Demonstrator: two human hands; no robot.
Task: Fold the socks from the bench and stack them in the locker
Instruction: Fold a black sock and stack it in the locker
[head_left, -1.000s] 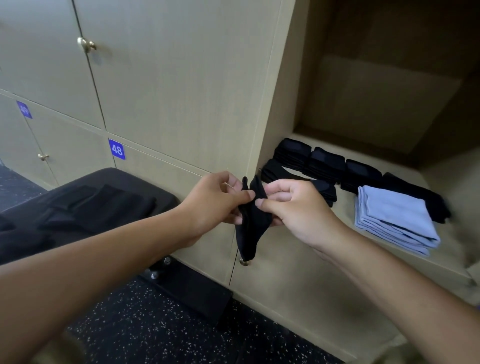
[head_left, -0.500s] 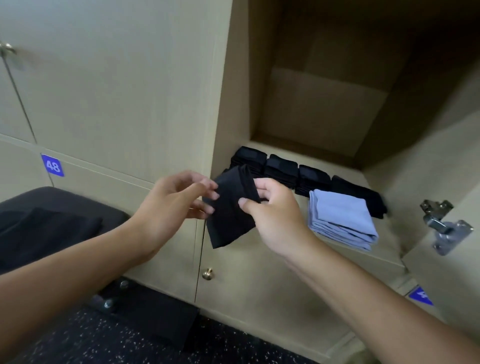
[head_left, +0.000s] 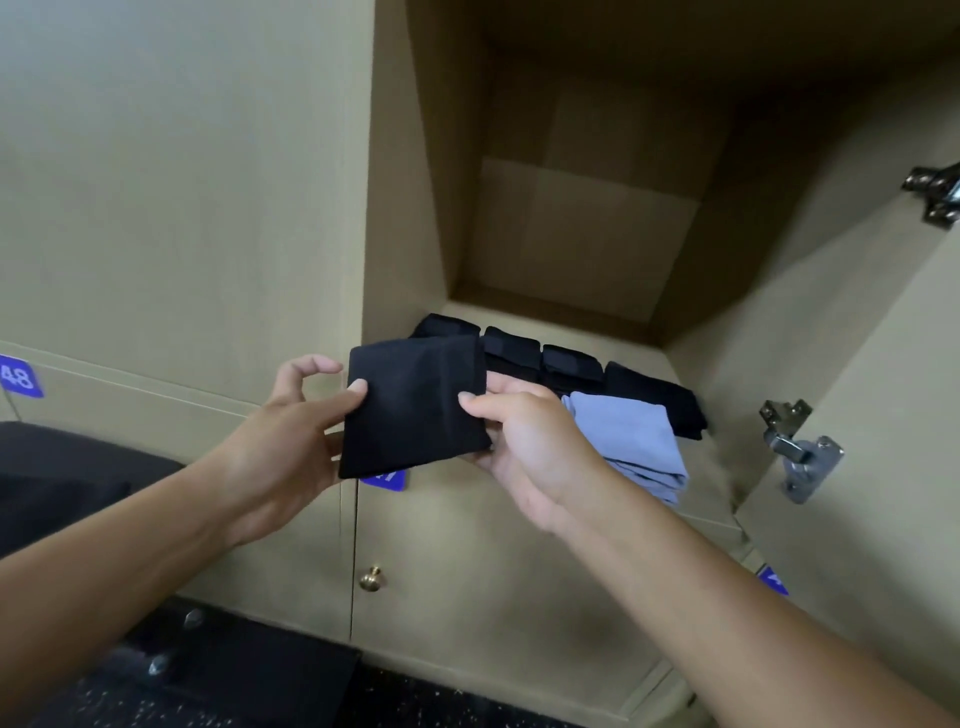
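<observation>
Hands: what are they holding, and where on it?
A folded black sock. The left hand pinches its left edge, the right hand its right edge, thumbs on top.

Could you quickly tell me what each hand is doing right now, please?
Left hand: pinches the folded black sock at its left edge.
Right hand: grips its right edge.

"48" on blue door tag (head_left: 20, 376)
</observation>
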